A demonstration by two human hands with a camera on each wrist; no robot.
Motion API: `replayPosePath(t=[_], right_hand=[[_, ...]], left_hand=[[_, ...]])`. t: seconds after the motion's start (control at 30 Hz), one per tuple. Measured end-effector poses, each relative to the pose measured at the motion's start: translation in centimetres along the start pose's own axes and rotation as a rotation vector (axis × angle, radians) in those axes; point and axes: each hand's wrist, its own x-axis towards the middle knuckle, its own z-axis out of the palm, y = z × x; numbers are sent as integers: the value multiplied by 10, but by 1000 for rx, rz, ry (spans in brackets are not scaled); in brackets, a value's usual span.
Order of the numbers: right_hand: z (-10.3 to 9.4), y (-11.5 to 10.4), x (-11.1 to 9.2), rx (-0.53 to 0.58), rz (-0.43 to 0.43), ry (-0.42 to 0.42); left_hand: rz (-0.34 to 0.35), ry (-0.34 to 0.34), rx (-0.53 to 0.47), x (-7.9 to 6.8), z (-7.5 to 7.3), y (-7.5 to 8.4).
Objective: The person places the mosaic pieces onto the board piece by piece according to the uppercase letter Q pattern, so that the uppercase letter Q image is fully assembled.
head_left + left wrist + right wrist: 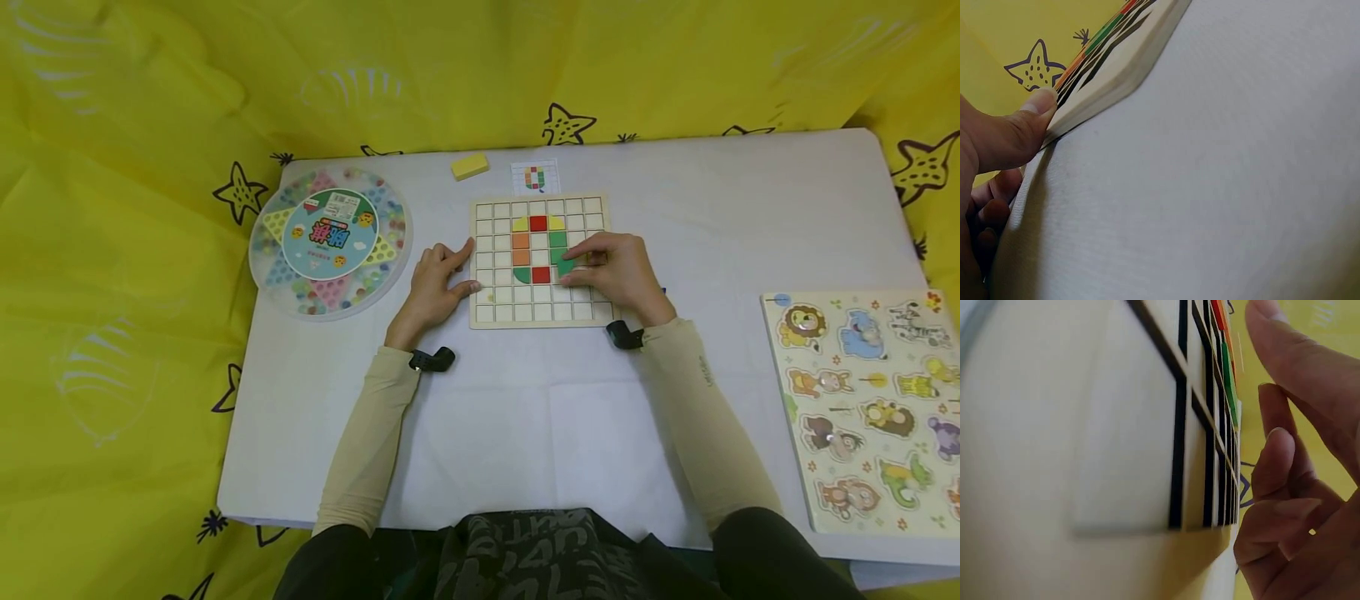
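A wooden grid board (501, 313) lies on the table with red, orange, yellow and green tiles forming a ring. Along its left edge, my left hand (431, 287) steadies it, thumb and forefinger spread and fairly straight; in the left wrist view the thumb (1019, 128) presses the board's rim. Over the right half, my right hand (617, 268) pinches a green tile (565, 267) between thumb and forefinger, slightly off the grid lines. The right wrist view shows the curled fingers (1272, 462) beside the board, but the held tile is hidden there. A small pattern card (535, 177) lies behind the board.
At the left sits a round Chinese checkers box (330, 242) with coloured marbles. A yellow block (469, 167) lies near the back edge. On the right is an animal peg puzzle (862, 408). Yellow cloth (465, 75) hangs behind the white table.
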Motion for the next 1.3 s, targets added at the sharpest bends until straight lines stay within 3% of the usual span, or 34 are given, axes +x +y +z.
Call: replayPosePath(t=[0.2, 0.47, 1.3], right_hand=[[5, -3, 4, -59, -33, -29], [7, -7, 4, -114, -6, -48], [3, -6, 1, -132, 22, -73]], left_hand=[[2, 1, -2, 0, 0, 0], [6, 6, 2, 0, 0, 0], [8, 13, 1, 1, 0, 0]])
